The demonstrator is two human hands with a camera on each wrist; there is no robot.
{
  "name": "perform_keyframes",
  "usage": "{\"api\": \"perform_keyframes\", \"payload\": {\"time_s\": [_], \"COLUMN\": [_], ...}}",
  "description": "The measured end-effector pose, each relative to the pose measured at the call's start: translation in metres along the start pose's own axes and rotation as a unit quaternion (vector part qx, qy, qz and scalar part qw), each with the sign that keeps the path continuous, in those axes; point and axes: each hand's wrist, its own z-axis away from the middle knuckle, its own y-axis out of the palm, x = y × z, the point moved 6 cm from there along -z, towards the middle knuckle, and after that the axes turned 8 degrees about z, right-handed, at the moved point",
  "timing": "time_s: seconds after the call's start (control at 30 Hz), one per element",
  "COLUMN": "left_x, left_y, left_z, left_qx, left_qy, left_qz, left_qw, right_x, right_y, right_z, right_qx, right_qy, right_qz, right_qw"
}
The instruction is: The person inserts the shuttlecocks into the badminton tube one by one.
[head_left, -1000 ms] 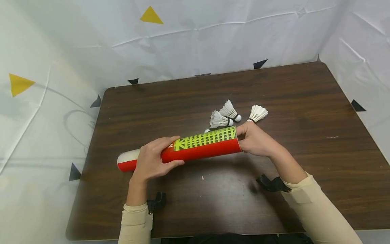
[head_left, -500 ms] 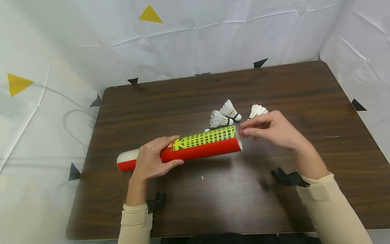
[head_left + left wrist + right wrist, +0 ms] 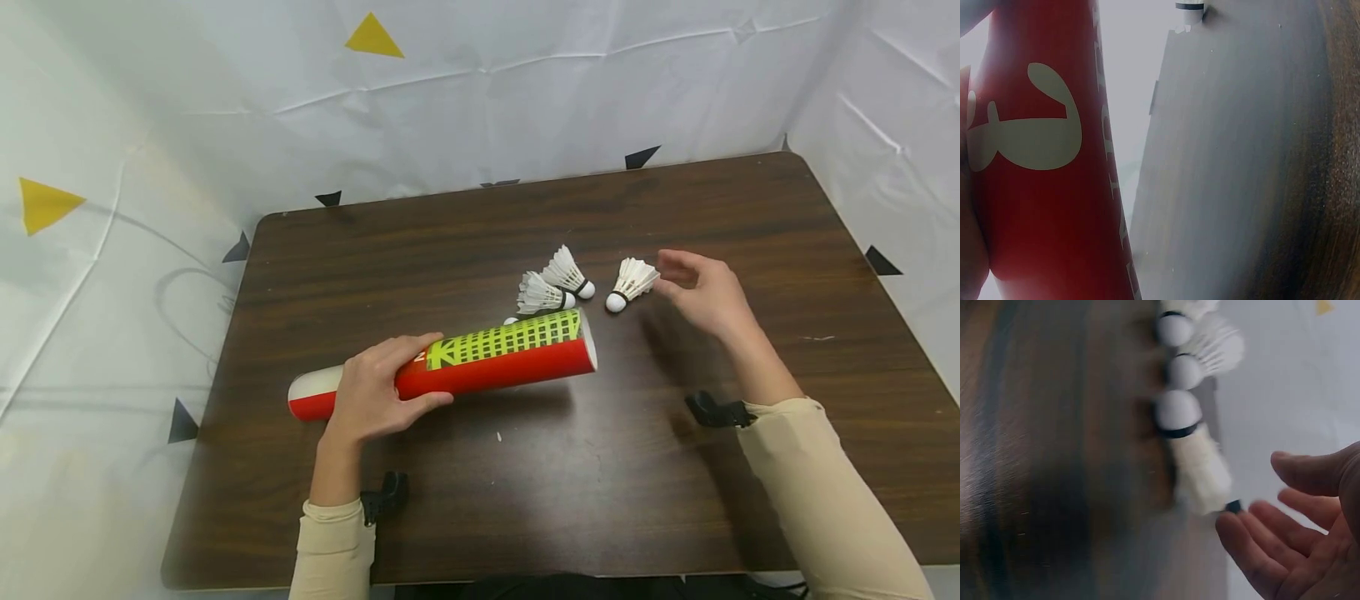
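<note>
A red, white and lime shuttlecock tube lies slanted across the front of the table in the head view, its open end facing right. My left hand grips it near its left part, thumb along the near side. In the left wrist view the red tube wall fills the left side. My right hand is at the feathers of a single white shuttlecock, fingers spread and holding nothing. The right wrist view has that shuttlecock just beyond the fingertips, cork end away from the hand.
Two more shuttlecocks lie close together behind the tube, and the cork of another peeks out from behind it. The dark wooden table is bounded by white sheeting at the back and sides.
My right hand has come out of the tube's open end and moved right and back to the lone shuttlecock, its fingers opening. My left hand and the tube have stayed put.
</note>
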Motion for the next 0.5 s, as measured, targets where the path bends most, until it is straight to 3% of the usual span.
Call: {"api": "perform_keyframes", "payload": {"time_s": [0.2, 0.5], "left_x": [-0.001, -0.001], "left_y": [0.000, -0.001], "left_z": [0.000, 0.000], "left_qx": [0.001, 0.000], "left_qy": [-0.001, -0.002], "left_qz": [-0.003, -0.004], "left_qw": [1.0000, 1.0000], "right_x": [-0.017, -0.019], "right_y": [0.018, 0.028], "right_z": [-0.016, -0.025], "right_qx": [0.035, 0.036], "right_qy": [0.016, 0.023], "right_qz": [0.062, 0.078], "right_qw": [0.9973, 0.9961]}}
